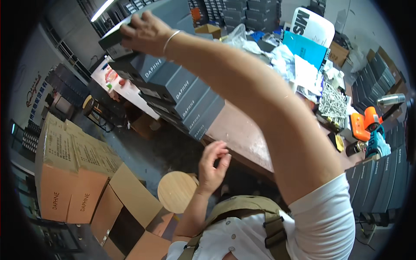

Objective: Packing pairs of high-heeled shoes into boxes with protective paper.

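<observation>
Left hand [213, 169], right hand [145, 32]: two. Wristband [169, 40]: one. Round-topped stools [175, 192]: two. Foreground open carton [135, 196]: one. Tube lamp [102, 10]: one. Grey boxes [177, 83]: many, overlapping.

Dark grey boxes [178, 92], perhaps bluish, pale-lettered

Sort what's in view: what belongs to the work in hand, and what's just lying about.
Work in hand, apparently:
- dark box at the right hand
- stacked grey boxes
- perhaps the open carton

Lying about, it seems:
- round wooden stool
- orange tool
- flat teal package
</observation>
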A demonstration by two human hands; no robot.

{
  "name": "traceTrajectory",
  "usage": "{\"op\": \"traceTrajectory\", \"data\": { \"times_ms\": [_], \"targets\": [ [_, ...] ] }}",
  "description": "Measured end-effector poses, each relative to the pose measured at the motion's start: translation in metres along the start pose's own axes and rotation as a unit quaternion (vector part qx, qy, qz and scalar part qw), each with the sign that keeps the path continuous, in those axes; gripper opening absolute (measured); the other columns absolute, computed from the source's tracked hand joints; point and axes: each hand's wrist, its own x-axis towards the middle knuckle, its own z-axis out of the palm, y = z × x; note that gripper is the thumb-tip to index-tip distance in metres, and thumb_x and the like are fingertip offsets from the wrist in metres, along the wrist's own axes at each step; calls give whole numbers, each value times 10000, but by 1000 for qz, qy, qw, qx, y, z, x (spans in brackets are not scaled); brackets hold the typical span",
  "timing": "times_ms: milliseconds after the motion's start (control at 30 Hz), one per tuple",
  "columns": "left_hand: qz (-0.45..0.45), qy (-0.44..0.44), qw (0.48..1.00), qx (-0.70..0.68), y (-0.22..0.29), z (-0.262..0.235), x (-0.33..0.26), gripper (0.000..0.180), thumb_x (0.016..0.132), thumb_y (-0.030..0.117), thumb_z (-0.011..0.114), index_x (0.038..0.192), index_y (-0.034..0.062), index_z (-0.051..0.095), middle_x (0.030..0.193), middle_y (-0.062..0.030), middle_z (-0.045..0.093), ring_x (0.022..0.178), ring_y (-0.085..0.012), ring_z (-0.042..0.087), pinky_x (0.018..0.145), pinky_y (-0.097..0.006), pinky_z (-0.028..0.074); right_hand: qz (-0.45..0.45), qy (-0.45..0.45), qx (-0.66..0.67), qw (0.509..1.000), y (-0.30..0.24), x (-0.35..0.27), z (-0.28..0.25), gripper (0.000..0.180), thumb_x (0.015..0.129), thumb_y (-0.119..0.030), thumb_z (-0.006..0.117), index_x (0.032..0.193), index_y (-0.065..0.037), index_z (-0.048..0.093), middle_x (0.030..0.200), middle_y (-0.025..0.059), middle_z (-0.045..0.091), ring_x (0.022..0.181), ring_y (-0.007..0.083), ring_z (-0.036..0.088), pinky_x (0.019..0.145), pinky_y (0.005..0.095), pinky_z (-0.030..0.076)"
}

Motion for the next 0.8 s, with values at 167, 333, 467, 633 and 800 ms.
{"op": "traceTrajectory", "data": {
  "times_ms": [167, 333, 467, 633, 800],
  "targets": [
    [-25, 91, 987, -131, -9, -31, 0, 427, 923, 181, 597, 1281, 1, 450, 1219, -117, 519, 1037, -177, 561, 877, -275, 457, 16, 140, 61, 988, 37, -120, -26, 591, 742, -184, 663, 1281, -361, 497, 1274, 45, 427, 1151, 249, 435, 818, 385, 418],
    [-124, -43, 804, -580, -15, -3, 32, 949, 824, 747, 387, 1425, 20, 287, 1435, -149, 370, 1284, -313, 393, 1036, -476, 340, 61, 54, 279, 957, 23, -333, -108, 619, 777, -123, 613, 1343, -320, 460, 1376, 151, 417, 1206, 304, 437, 917, 431, 405],
    [-270, -96, 765, -577, -76, 43, 9, 940, 820, 744, 401, 1446, 56, 267, 1447, -112, 363, 1310, -289, 367, 1079, -451, 304, 186, -161, 444, 861, -66, -460, -147, 551, 771, -78, 614, 1305, -167, 512, 1350, 140, 444, 1222, 335, 443, 1000, 496, 377],
    [-552, -111, 734, -380, -176, 136, -20, 639, 900, 518, 533, 1348, 69, 454, 1318, -131, 500, 1193, -250, 482, 1019, -385, 379, 329, -243, 441, 799, -156, -550, -137, 581, 745, -70, 637, 1306, -133, 501, 1303, 170, 463, 1240, 353, 415, 1039, 478, 353],
    [-465, -255, 847, -31, -264, 167, -17, 562, 960, 463, 430, 1241, -13, 534, 1165, -145, 602, 1052, -244, 572, 869, -353, 451, 588, -297, 380, 650, -182, -580, -99, 756, 766, -314, 737, 1366, -30, 375, 1361, 272, 388, 1288, 421, 346, 1069, 462, 295]
  ]
}}
